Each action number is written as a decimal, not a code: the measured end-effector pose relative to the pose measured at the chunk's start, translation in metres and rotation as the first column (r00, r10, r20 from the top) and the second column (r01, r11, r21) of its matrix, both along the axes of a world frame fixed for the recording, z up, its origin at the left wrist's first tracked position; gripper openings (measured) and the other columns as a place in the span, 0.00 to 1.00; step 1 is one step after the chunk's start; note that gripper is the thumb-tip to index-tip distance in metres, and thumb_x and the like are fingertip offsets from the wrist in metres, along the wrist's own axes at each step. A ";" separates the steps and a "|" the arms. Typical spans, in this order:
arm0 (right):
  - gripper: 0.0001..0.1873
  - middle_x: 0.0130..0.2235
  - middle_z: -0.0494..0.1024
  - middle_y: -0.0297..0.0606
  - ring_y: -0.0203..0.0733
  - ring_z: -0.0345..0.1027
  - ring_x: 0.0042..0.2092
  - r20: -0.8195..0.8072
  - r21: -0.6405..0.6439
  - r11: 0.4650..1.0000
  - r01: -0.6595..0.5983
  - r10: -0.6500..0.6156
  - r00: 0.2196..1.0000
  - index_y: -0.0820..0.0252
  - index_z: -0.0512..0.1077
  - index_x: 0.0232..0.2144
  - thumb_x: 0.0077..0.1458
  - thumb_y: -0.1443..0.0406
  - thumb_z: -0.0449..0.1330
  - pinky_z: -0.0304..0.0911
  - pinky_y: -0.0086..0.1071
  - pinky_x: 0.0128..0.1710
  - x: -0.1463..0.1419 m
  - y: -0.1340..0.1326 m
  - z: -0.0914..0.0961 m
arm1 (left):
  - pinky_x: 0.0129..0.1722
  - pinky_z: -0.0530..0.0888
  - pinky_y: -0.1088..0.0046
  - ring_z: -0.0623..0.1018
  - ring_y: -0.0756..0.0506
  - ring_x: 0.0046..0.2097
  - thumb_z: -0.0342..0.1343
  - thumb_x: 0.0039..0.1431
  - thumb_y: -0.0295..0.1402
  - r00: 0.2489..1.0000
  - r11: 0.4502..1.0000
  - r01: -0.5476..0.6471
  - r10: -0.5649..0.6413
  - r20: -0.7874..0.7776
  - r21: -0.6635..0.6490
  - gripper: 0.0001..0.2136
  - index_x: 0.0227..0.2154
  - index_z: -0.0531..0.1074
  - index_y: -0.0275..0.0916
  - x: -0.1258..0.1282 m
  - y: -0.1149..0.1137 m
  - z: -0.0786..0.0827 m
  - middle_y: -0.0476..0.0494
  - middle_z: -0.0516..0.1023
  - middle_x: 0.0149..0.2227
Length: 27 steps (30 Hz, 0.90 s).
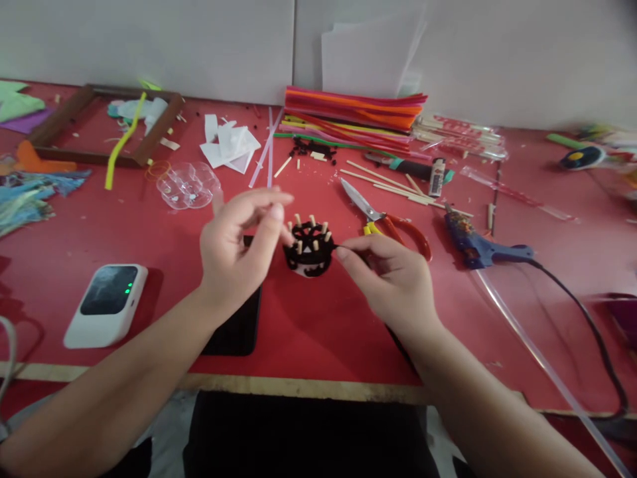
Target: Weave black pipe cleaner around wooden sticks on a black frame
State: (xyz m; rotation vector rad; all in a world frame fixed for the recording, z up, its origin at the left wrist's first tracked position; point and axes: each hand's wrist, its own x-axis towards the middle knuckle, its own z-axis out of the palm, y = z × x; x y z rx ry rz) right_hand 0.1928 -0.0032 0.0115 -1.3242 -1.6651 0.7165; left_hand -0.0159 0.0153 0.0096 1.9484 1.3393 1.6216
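Note:
A small round piece [309, 249] wound with black pipe cleaner, with several short wooden pegs sticking up from it, is held just above the red table [308, 318]. My left hand [239, 245] pinches its left side with thumb and fingers. My right hand [388, 275] pinches a black pipe cleaner strand at the piece's right edge. A black flat pad [239, 325] lies under my left wrist.
Scissors with red and yellow handles [383, 219], a blue glue gun [478, 245] with its cord, a stack of coloured pipe cleaners [353, 113], wooden sticks [393, 182], a clear plastic tray [188, 186], white paper scraps [231, 146], a wooden frame [107, 123] and a white device [107, 302] lie around.

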 end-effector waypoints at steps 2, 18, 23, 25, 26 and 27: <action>0.05 0.27 0.80 0.31 0.33 0.71 0.28 -0.139 -0.088 0.994 0.064 -0.076 0.987 0.57 0.79 0.30 0.58 0.64 0.66 0.64 0.27 0.27 0.002 0.001 0.003 | 0.46 0.82 0.65 0.82 0.49 0.37 0.52 0.74 0.34 0.989 0.998 -0.013 0.003 0.150 0.066 0.09 0.52 0.73 0.45 -0.002 0.003 -0.001 0.49 0.80 0.39; 0.02 0.33 0.78 0.35 0.37 0.73 0.36 -0.044 0.196 0.969 -0.148 0.159 0.986 0.57 0.77 0.34 0.61 0.68 0.65 0.70 0.34 0.38 -0.002 -0.005 0.003 | 0.58 0.76 0.60 0.77 0.39 0.59 0.62 0.63 0.29 0.903 0.963 0.269 -0.259 -0.342 -0.020 0.11 0.47 0.71 0.38 0.004 -0.009 -0.002 0.34 0.74 0.56; 0.02 0.35 0.80 0.38 0.38 0.75 0.38 0.063 0.266 0.951 -0.158 0.146 0.987 0.58 0.78 0.35 0.61 0.69 0.65 0.71 0.35 0.41 -0.001 -0.006 0.005 | 0.53 0.78 0.59 0.80 0.40 0.51 0.62 0.62 0.30 0.879 0.957 0.291 -0.265 -0.396 0.005 0.07 0.42 0.72 0.39 0.002 -0.006 0.003 0.37 0.78 0.49; 0.03 0.35 0.80 0.38 0.38 0.75 0.38 0.098 0.293 0.939 -0.180 0.158 0.983 0.58 0.78 0.36 0.61 0.70 0.65 0.72 0.34 0.40 -0.001 -0.006 0.006 | 0.51 0.77 0.57 0.80 0.39 0.49 0.62 0.62 0.30 0.862 0.957 0.288 -0.239 -0.447 0.043 0.06 0.40 0.72 0.40 0.002 -0.005 0.005 0.36 0.79 0.48; 0.03 0.36 0.80 0.38 0.38 0.75 0.38 0.111 0.309 0.931 -0.196 0.170 0.979 0.58 0.78 0.37 0.61 0.70 0.65 0.72 0.34 0.40 0.000 -0.006 0.006 | 0.51 0.78 0.57 0.80 0.38 0.48 0.62 0.61 0.31 0.853 0.956 0.289 -0.230 -0.469 0.058 0.06 0.39 0.72 0.40 0.001 -0.005 0.005 0.36 0.79 0.48; 0.04 0.36 0.80 0.38 0.38 0.75 0.38 0.123 0.326 0.921 -0.214 0.183 0.975 0.58 0.78 0.37 0.61 0.71 0.64 0.72 0.35 0.39 0.000 -0.006 0.007 | 0.50 0.78 0.56 0.80 0.38 0.48 0.62 0.61 0.31 0.846 0.955 0.289 -0.220 -0.486 0.071 0.06 0.39 0.72 0.40 0.001 -0.005 0.005 0.36 0.80 0.48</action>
